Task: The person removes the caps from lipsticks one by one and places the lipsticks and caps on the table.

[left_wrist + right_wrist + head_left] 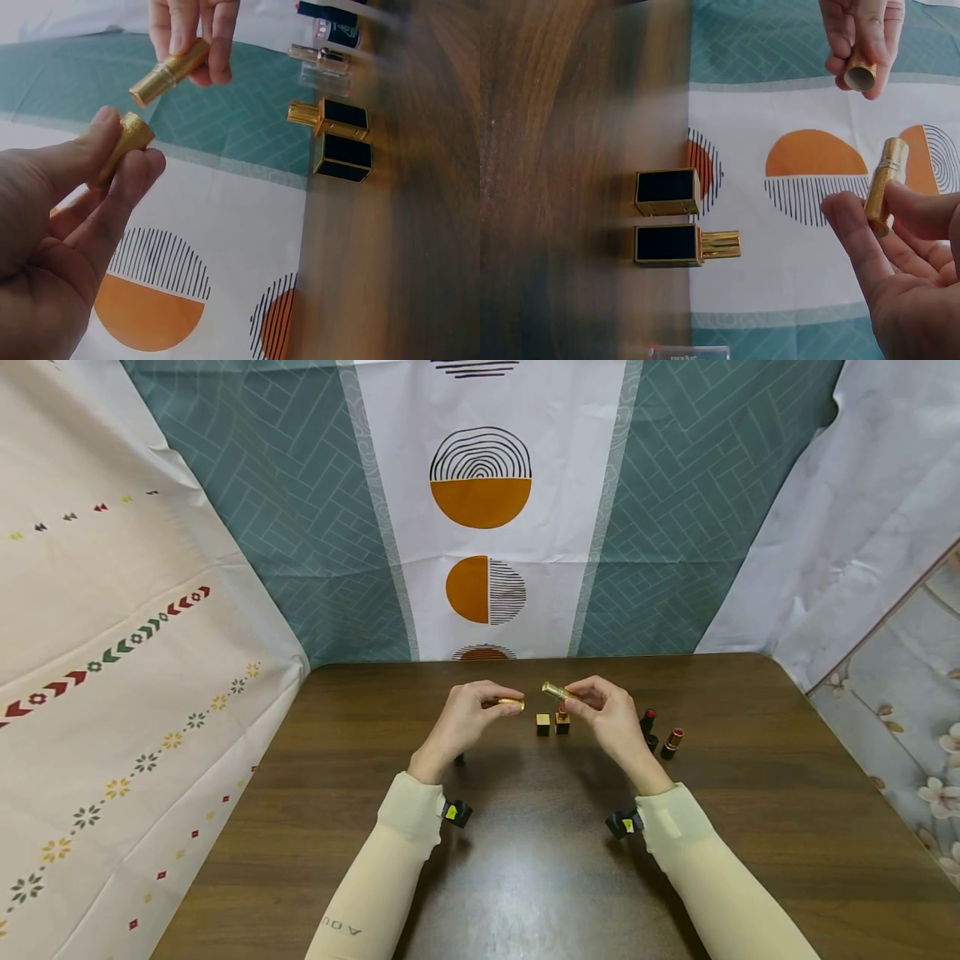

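- The left hand [463, 717] pinches a gold cap [512, 702] between thumb and fingertips, open mouth toward the other hand; the light grip could let it slip and drop onto the tabletop [525, 860].
- The right hand [609, 714] pinches a gold lipstick tube [556, 691] near its base, tip aimed at the cap, a small gap between the 2; if they meet off-axis, the rim could scrape the tube's end.
- Both hands hover above the tabletop, wrists raised, fingers curled around their pieces.
- Just beyond them stand a square black cap [543, 724] and its open lipstick [562, 721]; a low sweep of the right hand could topple these or the 2 lipsticks [672, 742] to its right.
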A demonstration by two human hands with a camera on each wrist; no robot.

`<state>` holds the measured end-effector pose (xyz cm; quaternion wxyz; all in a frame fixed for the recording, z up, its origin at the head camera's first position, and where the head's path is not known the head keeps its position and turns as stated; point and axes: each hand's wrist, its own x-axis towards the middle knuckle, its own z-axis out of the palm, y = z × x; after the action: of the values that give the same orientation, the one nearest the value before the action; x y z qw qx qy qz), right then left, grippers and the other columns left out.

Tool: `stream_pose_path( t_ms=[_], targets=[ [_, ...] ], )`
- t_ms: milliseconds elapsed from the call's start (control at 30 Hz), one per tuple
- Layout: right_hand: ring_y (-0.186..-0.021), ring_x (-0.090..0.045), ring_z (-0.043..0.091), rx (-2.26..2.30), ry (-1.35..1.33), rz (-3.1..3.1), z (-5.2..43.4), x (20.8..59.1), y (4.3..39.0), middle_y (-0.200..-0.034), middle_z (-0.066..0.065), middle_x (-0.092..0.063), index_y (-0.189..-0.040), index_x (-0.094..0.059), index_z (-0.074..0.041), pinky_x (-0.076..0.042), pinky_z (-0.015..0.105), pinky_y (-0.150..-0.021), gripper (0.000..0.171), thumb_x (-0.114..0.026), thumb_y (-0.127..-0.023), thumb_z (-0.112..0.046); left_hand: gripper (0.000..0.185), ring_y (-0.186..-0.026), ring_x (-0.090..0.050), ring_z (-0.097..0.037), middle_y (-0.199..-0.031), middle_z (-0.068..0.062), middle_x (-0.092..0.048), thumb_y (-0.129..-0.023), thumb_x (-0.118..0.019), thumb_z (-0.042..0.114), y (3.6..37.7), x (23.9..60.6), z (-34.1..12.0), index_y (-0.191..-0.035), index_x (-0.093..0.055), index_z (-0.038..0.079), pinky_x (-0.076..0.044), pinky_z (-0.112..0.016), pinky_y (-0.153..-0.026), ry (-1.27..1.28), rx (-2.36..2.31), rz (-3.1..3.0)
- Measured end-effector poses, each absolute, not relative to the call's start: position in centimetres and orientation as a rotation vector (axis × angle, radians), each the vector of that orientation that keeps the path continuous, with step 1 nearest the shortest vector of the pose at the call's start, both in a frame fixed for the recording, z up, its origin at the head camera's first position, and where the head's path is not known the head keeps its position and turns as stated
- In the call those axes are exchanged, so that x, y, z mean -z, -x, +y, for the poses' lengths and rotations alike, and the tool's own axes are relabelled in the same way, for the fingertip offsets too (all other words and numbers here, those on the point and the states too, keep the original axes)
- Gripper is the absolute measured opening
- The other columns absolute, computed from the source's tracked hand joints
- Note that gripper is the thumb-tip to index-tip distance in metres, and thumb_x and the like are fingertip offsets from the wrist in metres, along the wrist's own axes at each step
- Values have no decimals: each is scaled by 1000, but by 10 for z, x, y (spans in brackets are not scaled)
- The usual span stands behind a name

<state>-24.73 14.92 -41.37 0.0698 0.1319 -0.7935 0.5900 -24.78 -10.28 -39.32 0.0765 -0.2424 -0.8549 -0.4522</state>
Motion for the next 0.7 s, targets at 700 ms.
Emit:
stream_pose_path(
  t_ms=[700],
  targets=[
    [-101,-70,33,-1557,-407,-2508,160,416,252,-113,22,-73,-127,-70,4,-52,19,-79,27,-67,-101,-7,23,-87,-73,-11,-97,0,-77,-89,-83,13,252,403,-79,-111,-80,11,-60,-29,-81,633,1424,-2637]
  ],
)
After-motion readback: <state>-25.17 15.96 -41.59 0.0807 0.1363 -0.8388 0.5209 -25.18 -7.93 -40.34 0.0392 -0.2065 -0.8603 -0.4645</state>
